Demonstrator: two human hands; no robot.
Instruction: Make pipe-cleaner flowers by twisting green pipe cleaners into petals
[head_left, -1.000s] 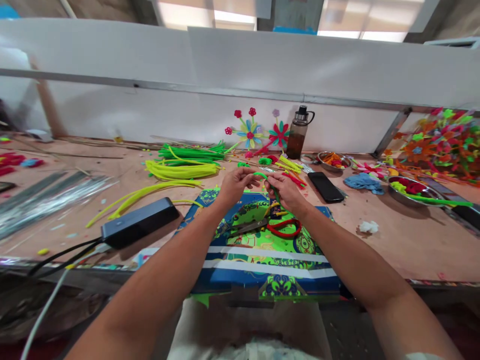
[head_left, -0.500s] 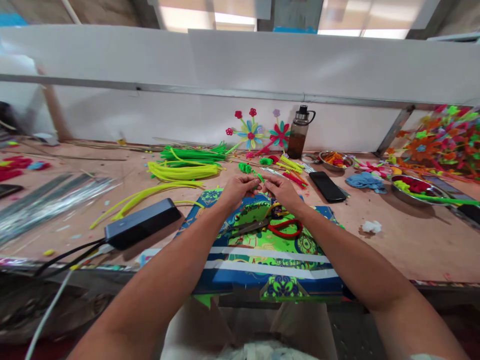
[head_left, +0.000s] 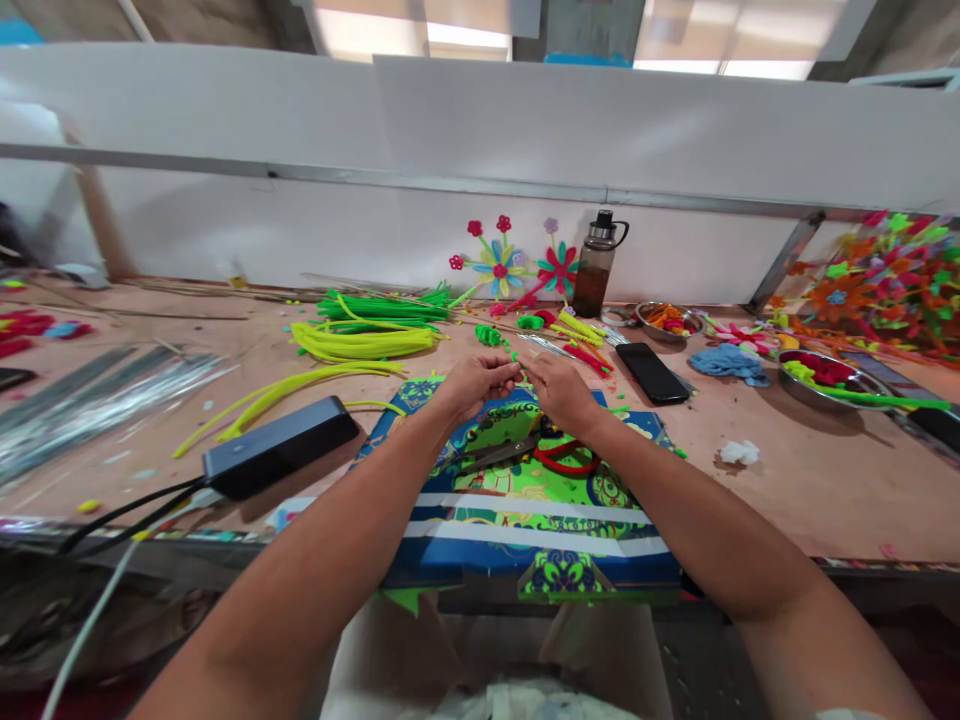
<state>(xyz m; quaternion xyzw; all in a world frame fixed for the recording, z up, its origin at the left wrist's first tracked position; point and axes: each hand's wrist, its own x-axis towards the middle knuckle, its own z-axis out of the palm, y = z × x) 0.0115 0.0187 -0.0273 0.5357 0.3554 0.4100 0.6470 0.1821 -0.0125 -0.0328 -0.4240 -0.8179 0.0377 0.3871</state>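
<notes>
Green fuzzy strip [head_left: 514, 356] btwn L hand [head_left: 484, 384] & R hand [head_left: 562, 390], both grips pinched narrow on it; scissors [head_left: 517, 452] (red-handled) lie body-side of grip, green coil [head_left: 489, 335] just beyond, on counter [head_left: 795, 500].

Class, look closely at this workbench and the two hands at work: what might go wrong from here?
1. The small green piece at the fingertips of the left hand and right hand might slip and get lost near the similar green curl.

2. The scissors lie close below both hands; a lowered wrist might brush them.

3. The white cord hangs over the table's front edge and could get snagged.
</notes>
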